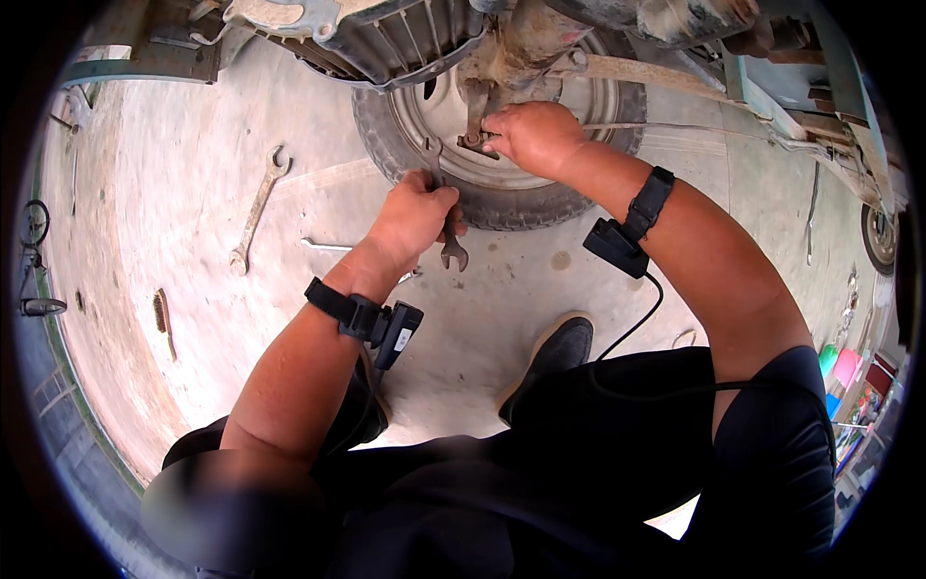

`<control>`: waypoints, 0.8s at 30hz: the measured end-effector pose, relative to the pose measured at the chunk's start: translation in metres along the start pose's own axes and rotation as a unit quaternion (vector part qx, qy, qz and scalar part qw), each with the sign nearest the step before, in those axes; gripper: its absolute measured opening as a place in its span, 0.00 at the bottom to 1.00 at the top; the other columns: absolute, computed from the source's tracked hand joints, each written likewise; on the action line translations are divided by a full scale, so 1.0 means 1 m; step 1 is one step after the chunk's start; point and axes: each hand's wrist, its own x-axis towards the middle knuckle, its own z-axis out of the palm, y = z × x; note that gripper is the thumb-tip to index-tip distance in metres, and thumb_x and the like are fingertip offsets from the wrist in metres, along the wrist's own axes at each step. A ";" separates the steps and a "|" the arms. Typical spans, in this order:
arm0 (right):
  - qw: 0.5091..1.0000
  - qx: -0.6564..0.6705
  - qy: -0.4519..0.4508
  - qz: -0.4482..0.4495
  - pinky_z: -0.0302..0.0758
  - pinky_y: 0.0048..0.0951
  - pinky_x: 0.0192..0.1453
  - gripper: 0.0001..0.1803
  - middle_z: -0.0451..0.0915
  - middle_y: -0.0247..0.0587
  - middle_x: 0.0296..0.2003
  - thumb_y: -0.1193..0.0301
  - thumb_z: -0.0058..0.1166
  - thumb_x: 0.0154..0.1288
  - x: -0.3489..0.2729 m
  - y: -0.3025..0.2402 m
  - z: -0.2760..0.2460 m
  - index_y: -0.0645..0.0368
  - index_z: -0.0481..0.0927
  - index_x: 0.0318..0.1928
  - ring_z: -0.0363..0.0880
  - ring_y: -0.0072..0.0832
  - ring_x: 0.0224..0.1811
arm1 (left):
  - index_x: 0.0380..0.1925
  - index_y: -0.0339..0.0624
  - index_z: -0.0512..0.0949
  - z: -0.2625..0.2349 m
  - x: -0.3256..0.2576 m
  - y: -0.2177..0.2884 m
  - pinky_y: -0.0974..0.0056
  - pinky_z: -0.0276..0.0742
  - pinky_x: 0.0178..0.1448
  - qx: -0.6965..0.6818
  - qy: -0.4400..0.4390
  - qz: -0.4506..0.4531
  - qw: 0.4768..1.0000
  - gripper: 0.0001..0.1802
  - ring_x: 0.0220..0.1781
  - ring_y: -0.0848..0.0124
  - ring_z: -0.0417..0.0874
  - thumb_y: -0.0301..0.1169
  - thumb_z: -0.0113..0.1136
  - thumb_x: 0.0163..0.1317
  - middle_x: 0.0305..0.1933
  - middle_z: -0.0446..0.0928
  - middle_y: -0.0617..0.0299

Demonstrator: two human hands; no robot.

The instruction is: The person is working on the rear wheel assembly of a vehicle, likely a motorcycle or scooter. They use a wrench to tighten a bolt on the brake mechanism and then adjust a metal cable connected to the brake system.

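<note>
In my left hand (417, 214) is a double open-ended wrench (452, 253), held by the middle with one jaw up near the wheel and the other below my fingers. My right hand (532, 138) is closed at a rusty bracket (476, 108) in front of the wheel. Its fingertips touch a small metal fitting (473, 145) there; what exactly they pinch is hidden. Behind both hands is the wheel with its black tyre (511, 207) and dusty pale rim (417, 111).
Overhead at the top hangs a ribbed metal casing (400, 43). On the concrete floor lie a larger wrench (257, 210), a thinner wrench (323, 245) and a wooden-handled brush (164, 323). A metal frame rail (772, 106) runs along the upper right. My shoe (552, 359) stands below.
</note>
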 end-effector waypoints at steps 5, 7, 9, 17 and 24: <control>0.997 -0.056 0.003 -0.050 0.78 0.43 0.38 0.13 0.80 0.35 0.36 0.56 0.52 0.67 0.001 0.006 -0.001 0.52 0.78 0.38 0.82 0.41 0.39 | 0.43 0.34 0.69 0.007 0.000 -0.001 0.62 0.76 0.33 -0.041 0.006 -0.018 0.999 0.10 0.28 0.66 0.81 0.29 0.51 0.65 0.31 0.76 0.57; 0.995 -0.072 -0.004 -0.065 0.78 0.42 0.37 0.13 0.80 0.35 0.35 0.56 0.52 0.67 0.001 0.010 -0.001 0.53 0.78 0.37 0.82 0.40 0.38 | 0.43 0.33 0.69 0.008 0.000 0.000 0.62 0.76 0.32 -0.045 0.007 -0.017 0.999 0.10 0.27 0.67 0.81 0.28 0.50 0.65 0.31 0.76 0.57; 0.995 -0.061 0.008 -0.074 0.78 0.41 0.37 0.13 0.80 0.35 0.35 0.57 0.52 0.67 -0.003 0.018 0.001 0.53 0.78 0.38 0.82 0.40 0.38 | 0.43 0.33 0.69 0.007 0.002 0.001 0.62 0.76 0.32 -0.051 0.007 -0.017 0.999 0.10 0.27 0.67 0.80 0.28 0.50 0.65 0.30 0.76 0.57; 0.998 -0.025 0.053 -0.023 0.78 0.43 0.39 0.20 0.82 0.38 0.38 0.51 0.56 0.63 -0.001 0.008 0.008 0.52 0.80 0.45 0.82 0.42 0.40 | 0.41 0.38 0.71 0.002 0.003 0.003 0.64 0.76 0.34 -0.065 0.003 -0.014 0.998 0.08 0.30 0.66 0.81 0.29 0.51 0.66 0.31 0.76 0.59; 0.997 -0.007 0.071 -0.022 0.78 0.43 0.38 0.21 0.82 0.38 0.37 0.49 0.55 0.63 0.002 0.006 0.014 0.52 0.81 0.44 0.82 0.43 0.38 | 0.42 0.33 0.70 0.011 0.006 0.002 0.63 0.73 0.29 -0.070 0.013 -0.018 0.997 0.11 0.26 0.67 0.80 0.29 0.49 0.65 0.29 0.76 0.58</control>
